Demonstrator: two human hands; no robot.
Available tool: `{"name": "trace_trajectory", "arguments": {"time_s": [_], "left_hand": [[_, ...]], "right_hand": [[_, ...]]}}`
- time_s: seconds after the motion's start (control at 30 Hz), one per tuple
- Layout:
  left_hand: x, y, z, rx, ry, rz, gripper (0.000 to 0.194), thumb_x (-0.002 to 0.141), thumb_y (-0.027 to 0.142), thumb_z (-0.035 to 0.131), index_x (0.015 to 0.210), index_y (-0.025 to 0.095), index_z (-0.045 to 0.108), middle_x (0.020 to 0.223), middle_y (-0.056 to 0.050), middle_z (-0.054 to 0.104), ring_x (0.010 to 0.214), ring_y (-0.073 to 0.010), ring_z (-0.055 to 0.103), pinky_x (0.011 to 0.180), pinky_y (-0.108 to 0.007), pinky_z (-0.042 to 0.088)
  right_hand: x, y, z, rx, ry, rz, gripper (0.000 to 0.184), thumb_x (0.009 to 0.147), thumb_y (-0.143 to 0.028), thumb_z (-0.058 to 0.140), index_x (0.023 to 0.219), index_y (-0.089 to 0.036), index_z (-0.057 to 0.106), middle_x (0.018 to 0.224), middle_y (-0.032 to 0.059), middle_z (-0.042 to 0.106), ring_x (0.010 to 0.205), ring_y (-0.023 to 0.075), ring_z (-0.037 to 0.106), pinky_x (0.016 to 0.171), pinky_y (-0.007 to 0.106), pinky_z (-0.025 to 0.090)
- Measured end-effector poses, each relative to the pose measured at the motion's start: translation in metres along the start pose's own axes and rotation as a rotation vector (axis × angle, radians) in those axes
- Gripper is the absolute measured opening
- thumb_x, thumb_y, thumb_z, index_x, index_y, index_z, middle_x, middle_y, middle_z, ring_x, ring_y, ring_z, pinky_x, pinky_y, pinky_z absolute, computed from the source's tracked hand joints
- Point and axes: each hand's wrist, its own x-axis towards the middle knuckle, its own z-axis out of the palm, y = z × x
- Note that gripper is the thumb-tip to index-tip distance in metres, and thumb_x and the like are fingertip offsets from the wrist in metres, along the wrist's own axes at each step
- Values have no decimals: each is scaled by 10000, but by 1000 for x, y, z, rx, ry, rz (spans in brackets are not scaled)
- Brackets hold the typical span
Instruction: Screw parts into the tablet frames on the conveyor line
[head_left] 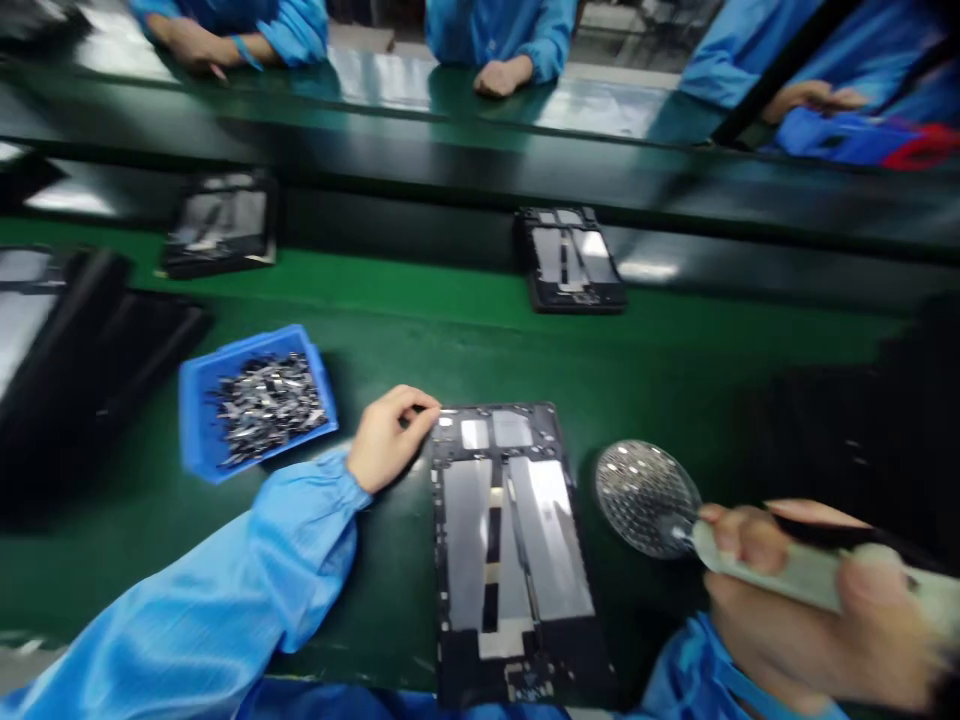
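An opened tablet (pixel 517 540) lies on the green bench in front of me, its pale batteries and dark ribbon cable exposed. My left hand (pixel 394 435) has thumb and forefinger pinched together at the tablet's upper left corner. On the other side, my right hand (pixel 817 600), partly blurred, is wrapped round a pale-handled electric screwdriver (pixel 802 575). Its metal tip end points left, over the right edge of a round dish (pixel 645 495) dotted with small shiny screws; contact is unclear. The dish sits just right of the tablet.
A blue bin (pixel 199 420) of small metal parts stands left of my left hand. Tablet bodies (pixel 221 225) (pixel 574 260) lie at the back. Dark blurred pieces (pixel 97 370) flank the left, a dark mass (pixel 855 430) the right. Co-workers in blue sleeves (pixel 499 35) sit opposite.
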Motion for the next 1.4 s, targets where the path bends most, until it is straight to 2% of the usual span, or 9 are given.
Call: {"name": "trace_trajectory", "arguments": {"time_s": [0.07, 0.17, 0.3, 0.57, 0.8, 1.03, 1.23, 1.4], "left_hand": [[-2, 0, 2, -28, 18, 7, 232, 824, 370, 587, 821, 152, 667, 911, -65, 689, 719, -141, 615, 617, -223, 505], [0, 1, 3, -95, -28, -116, 290, 807, 412, 606, 905, 143, 656, 956, -62, 702, 603, -116, 591, 526, -213, 510], [2, 10, 3, -141, -86, -231, 316, 769, 419, 632, 906, 135, 662, 937, -52, 717, 569, -110, 594, 567, -238, 555], [0, 13, 4, -17, -87, -248, 309, 738, 449, 638, 893, 188, 695, 770, -3, 720, 549, -126, 631, 576, -240, 550], [1, 12, 4, -3, -79, -218, 310, 743, 464, 632, 870, 186, 688, 811, -15, 728, 537, -112, 629, 566, -238, 558], [-2, 14, 9, -23, -53, -191, 362, 768, 551, 543, 868, 223, 661, 842, 49, 713, 537, -61, 605, 560, -164, 546], [-2, 14, 8, -126, -68, -193, 332, 747, 502, 593, 833, 190, 668, 876, 23, 721, 553, -78, 611, 556, -173, 554], [6, 12, 3, -201, -145, -291, 304, 708, 400, 691, 856, 134, 683, 910, -39, 741, 571, -95, 631, 578, -216, 575]], "right_hand": [[1, -3, 8, -20, -13, -60, 337, 703, -499, 672, 729, -166, 635, 405, -57, 416, 379, 107, 420, 523, 296, 482], [2, 1, 13, -18, -9, -90, 304, 758, -449, 650, 789, -146, 645, 424, -56, 427, 392, 105, 436, 515, 279, 479], [1, 8, 14, -20, -24, -96, 313, 797, -436, 643, 858, -129, 660, 454, -53, 445, 412, 109, 457, 521, 284, 485], [6, 10, 14, -46, 37, -116, 317, 796, -456, 661, 820, -140, 651, 452, -59, 445, 405, 109, 451, 513, 290, 482], [8, 14, 15, -68, 40, -99, 326, 784, -464, 671, 798, -139, 648, 446, -60, 441, 393, 105, 444, 487, 279, 473], [10, 15, 16, -71, 60, -77, 326, 775, -460, 674, 786, -136, 641, 433, -61, 433, 387, 100, 436, 492, 277, 473], [8, 16, 16, -60, 35, -62, 326, 756, -467, 692, 758, -147, 625, 423, -61, 430, 389, 102, 447, 501, 269, 478], [10, 17, 16, -118, 41, -83, 349, 766, -477, 668, 814, -132, 648, 418, -62, 432, 377, 104, 431, 496, 274, 470]]}}
